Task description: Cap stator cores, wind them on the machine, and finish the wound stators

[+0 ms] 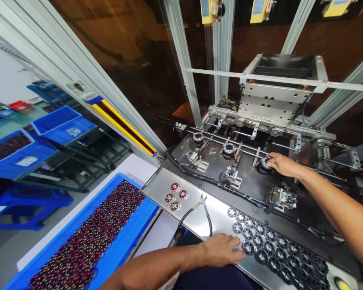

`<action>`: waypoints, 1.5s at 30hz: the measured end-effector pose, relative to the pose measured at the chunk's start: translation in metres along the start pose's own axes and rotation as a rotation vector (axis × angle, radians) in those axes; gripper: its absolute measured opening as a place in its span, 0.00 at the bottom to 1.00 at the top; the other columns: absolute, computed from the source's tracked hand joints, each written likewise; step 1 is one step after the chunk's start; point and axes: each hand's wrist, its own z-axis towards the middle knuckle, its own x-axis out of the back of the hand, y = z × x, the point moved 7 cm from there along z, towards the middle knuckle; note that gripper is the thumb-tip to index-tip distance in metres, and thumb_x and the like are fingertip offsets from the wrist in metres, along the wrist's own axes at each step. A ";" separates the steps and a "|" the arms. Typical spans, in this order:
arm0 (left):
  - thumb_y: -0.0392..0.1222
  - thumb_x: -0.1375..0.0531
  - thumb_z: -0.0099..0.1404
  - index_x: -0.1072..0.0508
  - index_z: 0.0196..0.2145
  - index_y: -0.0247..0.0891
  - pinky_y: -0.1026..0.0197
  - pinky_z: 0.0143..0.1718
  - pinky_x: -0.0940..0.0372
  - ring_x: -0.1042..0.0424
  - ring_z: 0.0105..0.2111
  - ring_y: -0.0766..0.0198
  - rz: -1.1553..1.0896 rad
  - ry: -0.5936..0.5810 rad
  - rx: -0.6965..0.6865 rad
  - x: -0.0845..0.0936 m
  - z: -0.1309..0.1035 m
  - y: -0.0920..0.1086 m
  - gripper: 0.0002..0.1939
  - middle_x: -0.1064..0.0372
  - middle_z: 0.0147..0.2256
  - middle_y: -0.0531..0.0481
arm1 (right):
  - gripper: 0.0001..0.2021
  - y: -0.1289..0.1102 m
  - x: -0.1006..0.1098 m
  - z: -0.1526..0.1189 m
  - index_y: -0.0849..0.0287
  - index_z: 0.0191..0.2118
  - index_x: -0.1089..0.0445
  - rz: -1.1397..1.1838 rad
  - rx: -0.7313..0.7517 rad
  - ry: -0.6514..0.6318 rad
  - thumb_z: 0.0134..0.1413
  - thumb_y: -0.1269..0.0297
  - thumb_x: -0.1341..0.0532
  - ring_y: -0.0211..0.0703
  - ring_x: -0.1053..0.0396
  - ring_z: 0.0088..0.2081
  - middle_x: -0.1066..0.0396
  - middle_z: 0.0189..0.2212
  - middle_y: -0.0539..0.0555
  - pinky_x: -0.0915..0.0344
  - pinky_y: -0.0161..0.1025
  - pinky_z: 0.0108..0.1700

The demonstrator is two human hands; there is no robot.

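My right hand (282, 165) reaches into the machine, its fingertips closed on a round black-and-silver part (264, 162) seated at the right-hand station. Two similar round parts (229, 149) sit at the other stations to its left. Low in the view, my left hand (220, 250) rests at the front edge of the metal tray (196, 189), fingers spread and holding nothing. Just right of its fingertips lie rows of black rings with silver hubs (261, 256). A pair of cutting pliers (203, 205) lies spread on the tray, beside several red and copper-coloured round parts (174, 187).
A blue tray (122, 241) packed with red and copper-coloured round parts stands to the left. Yellow light-curtain bars (125, 127) line the machine frame. Metal rods and brackets (245, 135) cross above the stations. Blue bins (63, 125) stand on racks farther left.
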 end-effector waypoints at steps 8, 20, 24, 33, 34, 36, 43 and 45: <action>0.48 0.43 0.69 0.34 0.49 0.41 0.58 0.31 0.32 0.25 0.37 0.55 -0.109 -0.011 0.085 -0.006 0.004 0.001 0.14 0.31 0.43 0.44 | 0.10 -0.023 0.043 -0.027 0.61 0.40 0.27 -0.023 -0.136 0.371 0.63 0.59 0.38 0.46 0.28 0.48 0.26 0.47 0.56 0.31 0.51 0.53; 0.51 0.40 0.68 0.36 0.48 0.35 0.66 0.29 0.36 0.32 0.26 0.68 -0.908 0.289 0.293 0.088 -0.037 -0.038 0.19 0.33 0.27 0.56 | 0.19 -0.268 0.020 -0.188 0.58 0.57 0.33 0.238 0.325 0.498 0.62 0.60 0.38 0.49 0.28 0.50 0.27 0.50 0.60 0.26 0.44 0.50; 0.59 0.37 0.62 0.33 0.44 0.35 0.65 0.31 0.35 0.32 0.26 0.68 -1.139 0.401 0.235 0.138 -0.054 -0.036 0.25 0.33 0.27 0.54 | 0.22 -0.309 0.007 -0.195 0.60 0.61 0.38 0.390 0.354 0.575 0.62 0.75 0.42 0.49 0.30 0.48 0.29 0.46 0.62 0.27 0.45 0.46; 0.58 0.35 0.61 0.29 0.46 0.34 0.60 0.35 0.29 0.25 0.31 0.63 -1.311 0.645 0.294 0.153 -0.071 -0.023 0.26 0.25 0.36 0.43 | 0.24 -0.306 0.014 -0.204 0.42 0.58 0.35 0.589 0.190 0.686 0.57 0.67 0.36 0.57 0.31 0.52 0.29 0.52 0.58 0.28 0.56 0.48; 0.53 0.33 0.61 0.27 0.46 0.35 0.60 0.38 0.28 0.25 0.33 0.62 -1.244 0.656 0.278 0.159 -0.075 -0.023 0.22 0.24 0.39 0.42 | 0.21 -0.304 0.013 -0.201 0.41 0.57 0.33 0.622 0.169 0.590 0.58 0.64 0.37 0.57 0.32 0.54 0.31 0.55 0.57 0.30 0.58 0.51; 0.43 0.33 0.62 0.24 0.48 0.37 0.59 0.42 0.28 0.24 0.38 0.60 -1.022 0.686 0.207 0.173 -0.083 -0.020 0.16 0.23 0.43 0.42 | 0.12 -0.300 0.011 -0.196 0.42 0.50 0.26 0.715 0.122 0.418 0.63 0.61 0.41 0.56 0.33 0.57 0.34 0.59 0.55 0.32 0.57 0.55; 0.36 0.39 0.67 0.31 0.58 0.46 0.60 0.42 0.25 0.23 0.44 0.59 -0.453 0.674 0.042 0.192 -0.091 -0.008 0.22 0.25 0.47 0.41 | 0.12 -0.297 0.021 -0.171 0.52 0.43 0.20 1.025 0.152 0.084 0.65 0.59 0.42 0.51 0.36 0.61 0.32 0.59 0.56 0.42 0.50 0.64; 0.36 0.39 0.67 0.32 0.60 0.47 0.59 0.42 0.25 0.22 0.44 0.58 -0.401 0.640 0.022 0.192 -0.088 -0.007 0.24 0.26 0.47 0.40 | 0.13 -0.301 0.020 -0.168 0.53 0.46 0.22 1.040 0.200 0.018 0.67 0.60 0.44 0.49 0.39 0.64 0.33 0.61 0.56 0.45 0.48 0.65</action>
